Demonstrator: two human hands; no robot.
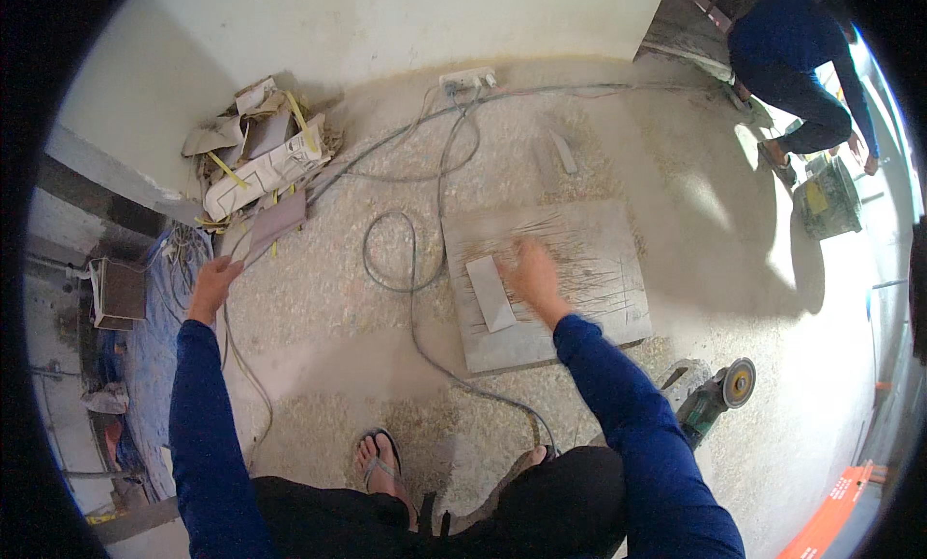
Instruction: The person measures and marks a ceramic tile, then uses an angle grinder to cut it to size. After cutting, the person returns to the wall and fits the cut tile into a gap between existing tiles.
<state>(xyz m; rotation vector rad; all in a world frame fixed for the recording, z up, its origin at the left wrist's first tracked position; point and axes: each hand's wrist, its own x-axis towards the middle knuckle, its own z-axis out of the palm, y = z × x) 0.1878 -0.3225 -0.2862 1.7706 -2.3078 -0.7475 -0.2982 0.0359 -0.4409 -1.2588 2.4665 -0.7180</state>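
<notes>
At the left, my left hand point(212, 287) has its fingers pinched at the near end of a flat brownish-grey rectangular piece point(277, 221), which leans out beside a heap of scraps. My right hand point(534, 281) is over a large grey board point(599, 313) on the floor, its surface scored with many dark cut lines. A narrow white rectangular strip point(491, 294) lies on that board, right beside the right hand's fingers. Those fingers are blurred, and I cannot tell whether they grip the strip's edge.
An angle grinder point(716, 402) lies to the right of the board. Cables point(413, 269) loop across the floor from a white power strip point(467, 79). Cardboard scraps point(261, 163) are piled by the wall. At the far right a person point(797, 67) bends near a bucket point(830, 200).
</notes>
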